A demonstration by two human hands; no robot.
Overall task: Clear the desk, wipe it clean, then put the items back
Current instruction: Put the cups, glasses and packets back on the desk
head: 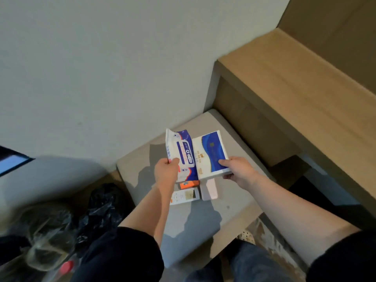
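My left hand (165, 170) grips a white-and-blue wet-wipe pack (182, 153) by its near end, holding it above a grey cushioned seat (234, 192). Beside it, my right hand (237, 169) holds a white tissue pack with a blue panel (210, 153) at its near right corner, thumb on top. Both packs hover side by side, almost touching. Under them on the seat lie an orange box (190, 184), a white remote control (185, 196) and a pale pink flat case (209, 192). The wooden desk (284, 94) stands to the right.
A plain wall runs behind the seat. A black plastic bag (101, 206) and a clear bag (46, 237) sit on the floor at the left, with a red cap (66, 267) near them. A dark gap opens under the desk at the right.
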